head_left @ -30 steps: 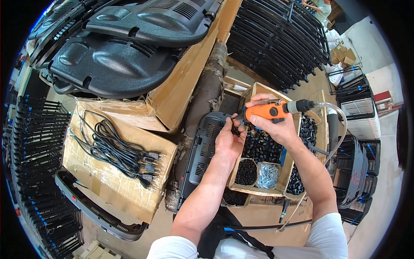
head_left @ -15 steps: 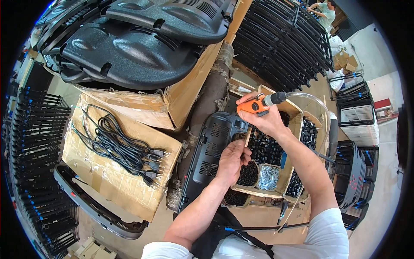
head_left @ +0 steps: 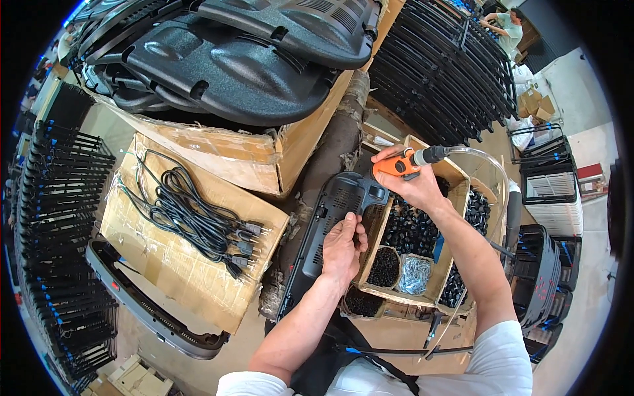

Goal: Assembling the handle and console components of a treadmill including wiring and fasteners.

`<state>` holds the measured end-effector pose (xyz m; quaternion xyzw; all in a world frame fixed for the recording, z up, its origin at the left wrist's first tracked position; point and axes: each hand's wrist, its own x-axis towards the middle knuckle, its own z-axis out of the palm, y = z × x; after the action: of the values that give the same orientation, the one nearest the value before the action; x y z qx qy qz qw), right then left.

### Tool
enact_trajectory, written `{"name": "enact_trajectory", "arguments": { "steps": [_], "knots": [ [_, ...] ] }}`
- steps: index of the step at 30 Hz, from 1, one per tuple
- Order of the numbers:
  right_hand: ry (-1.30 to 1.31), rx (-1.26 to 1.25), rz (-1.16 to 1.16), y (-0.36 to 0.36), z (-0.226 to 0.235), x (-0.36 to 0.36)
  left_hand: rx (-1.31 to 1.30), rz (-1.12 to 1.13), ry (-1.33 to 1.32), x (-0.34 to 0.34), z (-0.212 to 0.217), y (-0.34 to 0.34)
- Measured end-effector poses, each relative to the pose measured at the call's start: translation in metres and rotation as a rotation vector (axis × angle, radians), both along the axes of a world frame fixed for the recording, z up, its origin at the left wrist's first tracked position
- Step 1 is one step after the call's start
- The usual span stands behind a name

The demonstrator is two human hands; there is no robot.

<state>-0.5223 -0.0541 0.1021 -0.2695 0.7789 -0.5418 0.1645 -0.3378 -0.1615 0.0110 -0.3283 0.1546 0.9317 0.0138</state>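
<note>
The left hand [head_left: 342, 247] has slid down the long black plastic panel [head_left: 330, 218] and grips its edge beside the parts box [head_left: 422, 237]; the right hand [head_left: 413, 185], fingers closed round the orange driver [head_left: 396, 164], has lifted it toward the panel's top, ready for fastening there

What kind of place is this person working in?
Most likely a factory assembly station: stacks of moulded black plastic shells, a divided box of small black parts, and an orange air-hose power tool in the right hand.
</note>
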Motion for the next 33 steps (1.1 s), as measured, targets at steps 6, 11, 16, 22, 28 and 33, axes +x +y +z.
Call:
{"name": "enact_trajectory", "arguments": {
  "steps": [6, 11, 16, 22, 28, 33],
  "knots": [
    [-0.088, 0.017, 0.009, -0.006, 0.016, 0.007, 0.090, 0.010, -0.072, -0.011, 0.011, -0.001],
    [-0.154, -0.068, 0.011, 0.001, 0.051, 0.045, 0.242, 0.137, -0.101, -0.022, 0.014, -0.010],
    [-0.163, -0.065, 0.104, -0.001, 0.053, 0.063, 0.449, 0.243, -0.096, -0.030, 0.005, -0.022],
    [-0.179, -0.049, 0.101, -0.006, 0.054, 0.064, 0.539, 0.181, 0.028, -0.027, -0.001, -0.029],
    [-0.148, 0.015, 0.096, -0.024, 0.041, 0.066, 0.484, 0.173, 0.008, -0.031, -0.005, -0.032],
    [-0.127, -0.030, 0.065, -0.051, 0.011, 0.061, 0.480, 0.256, -0.088, -0.047, -0.008, -0.039]
  ]
}}
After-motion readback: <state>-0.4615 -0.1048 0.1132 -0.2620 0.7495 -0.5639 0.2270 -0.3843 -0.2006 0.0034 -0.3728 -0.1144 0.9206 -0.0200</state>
